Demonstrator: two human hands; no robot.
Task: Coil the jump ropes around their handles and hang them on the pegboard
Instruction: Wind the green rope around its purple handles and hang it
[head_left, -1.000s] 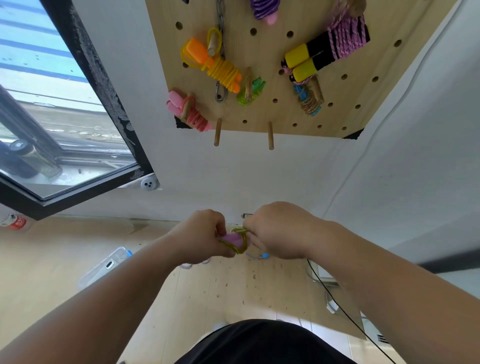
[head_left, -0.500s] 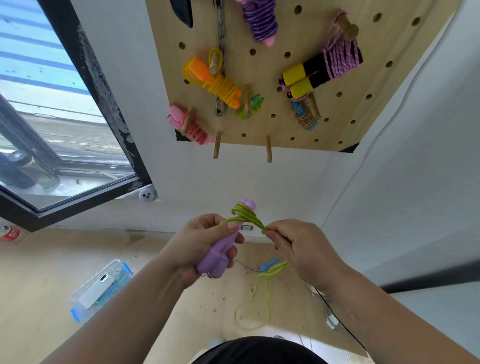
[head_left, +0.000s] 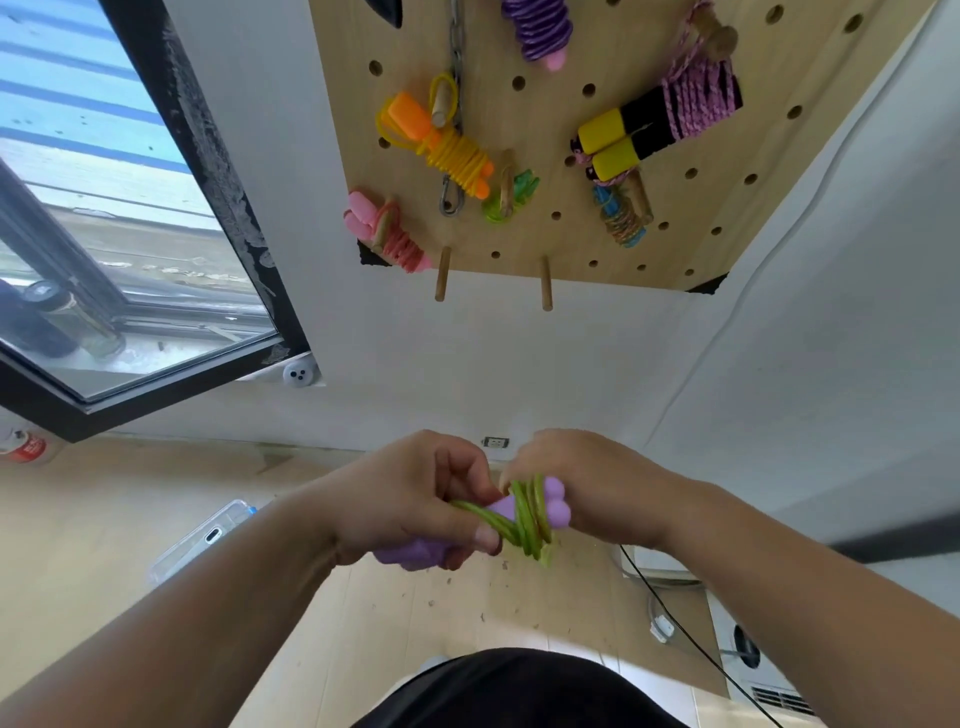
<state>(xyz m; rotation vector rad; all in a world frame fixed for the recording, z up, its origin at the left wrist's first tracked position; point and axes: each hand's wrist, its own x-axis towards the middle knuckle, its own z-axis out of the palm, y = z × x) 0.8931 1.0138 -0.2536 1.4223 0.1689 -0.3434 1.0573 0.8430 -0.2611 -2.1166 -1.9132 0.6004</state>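
Note:
My left hand (head_left: 415, 499) grips the purple handles (head_left: 551, 506) of a jump rope, held roughly level in front of me. Its green rope (head_left: 525, 514) is coiled in several turns around the handles near their rounded ends. My right hand (head_left: 587, 488) sits just behind those ends with its fingers curled onto the rope. Above, the wooden pegboard (head_left: 613, 228) carries several coiled ropes: orange-yellow (head_left: 441, 145), pink (head_left: 387, 234), purple (head_left: 540, 28), black-and-yellow with pink cord (head_left: 660, 130). Two bare pegs (head_left: 442, 273) (head_left: 545, 283) stick out along its lower edge.
A black-framed window (head_left: 218, 171) stands open at the left. A clear plastic box (head_left: 202, 538) lies on the wooden floor at lower left. A black cable (head_left: 670, 613) and a white appliance (head_left: 753, 670) lie at lower right. A white wall runs behind.
The handles have swung from pointing up to lying level. The loose green rope that hung below is now wound onto them, and my right hand has moved in against the handle ends.

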